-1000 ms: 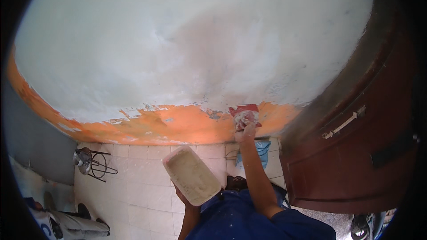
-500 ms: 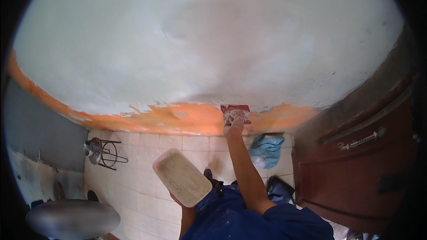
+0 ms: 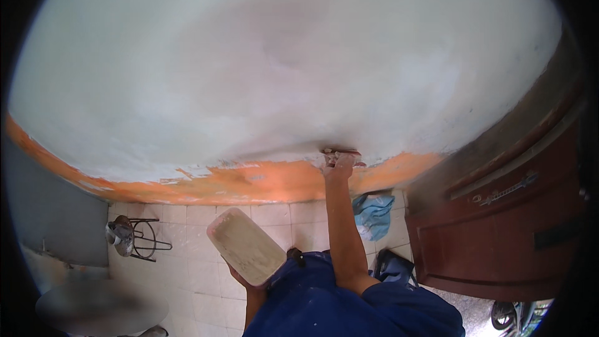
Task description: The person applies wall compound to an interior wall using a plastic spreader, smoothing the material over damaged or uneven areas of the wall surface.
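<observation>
My right hand (image 3: 339, 166), whitened with putty, is closed round a red putty spreader (image 3: 355, 156) held against the wall (image 3: 299, 100). Off-white putty coats most of this wall, and a ragged orange band (image 3: 274, 181) runs along its foot. The spreader sits near the border between the two, seen nearly edge-on. On the left, my left hand (image 3: 239, 276) grips a shallow rectangular tub (image 3: 248, 246) from its near side and underneath; most of its fingers are hidden. Pale putty is smeared over the tub's inside.
A round stool (image 3: 125, 236) with metal legs stands on the tiled floor (image 3: 193, 274) at left. Beside my right arm lies a blue plastic bag (image 3: 374, 215). A dark red door (image 3: 493, 231) closes off the right. A blurred patch covers something at lower left.
My right hand has shifted slightly up and right along the wall, and the spreader has tilted from showing its face to nearly edge-on. The whole view has also shifted. My left hand keeps the tub.
</observation>
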Action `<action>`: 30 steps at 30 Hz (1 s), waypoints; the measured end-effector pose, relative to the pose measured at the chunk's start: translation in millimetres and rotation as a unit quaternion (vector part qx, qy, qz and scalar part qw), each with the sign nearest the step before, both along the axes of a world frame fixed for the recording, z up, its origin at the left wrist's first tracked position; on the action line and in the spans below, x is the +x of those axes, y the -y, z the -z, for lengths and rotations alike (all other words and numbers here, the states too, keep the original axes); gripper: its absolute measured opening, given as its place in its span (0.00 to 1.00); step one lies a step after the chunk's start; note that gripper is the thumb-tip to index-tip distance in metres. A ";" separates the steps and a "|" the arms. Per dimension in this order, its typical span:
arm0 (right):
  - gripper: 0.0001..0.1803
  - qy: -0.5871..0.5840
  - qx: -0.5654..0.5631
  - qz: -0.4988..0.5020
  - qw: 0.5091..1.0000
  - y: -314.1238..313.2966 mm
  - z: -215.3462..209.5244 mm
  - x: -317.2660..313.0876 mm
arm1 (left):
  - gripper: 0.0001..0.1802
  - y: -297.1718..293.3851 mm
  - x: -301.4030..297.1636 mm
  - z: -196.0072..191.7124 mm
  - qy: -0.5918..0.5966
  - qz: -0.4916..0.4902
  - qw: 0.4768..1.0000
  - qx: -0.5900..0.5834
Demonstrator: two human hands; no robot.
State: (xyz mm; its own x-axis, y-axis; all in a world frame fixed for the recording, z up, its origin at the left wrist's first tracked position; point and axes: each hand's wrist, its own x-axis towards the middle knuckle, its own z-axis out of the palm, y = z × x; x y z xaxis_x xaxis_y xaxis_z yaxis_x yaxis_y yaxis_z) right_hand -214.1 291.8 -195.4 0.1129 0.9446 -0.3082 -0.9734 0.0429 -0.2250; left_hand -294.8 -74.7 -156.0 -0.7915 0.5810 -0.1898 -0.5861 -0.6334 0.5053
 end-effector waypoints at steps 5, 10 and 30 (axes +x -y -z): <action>0.06 0.042 -0.246 0.013 0.968 13.4 -100.3 -13.8 | 0.29 -9.4 -21.5 -33.2 0.030 0.004 0.999 0.018; 0.06 0.102 -0.170 -0.042 0.979 3.4 -95.3 -15.9 | 0.28 -7.2 -29.4 -39.3 -0.229 -0.093 0.956 -0.158; 0.08 0.135 -0.059 -0.098 0.984 73.3 -88.1 55.4 | 0.45 -6.1 -66.7 -40.9 -0.353 -0.061 0.907 -0.224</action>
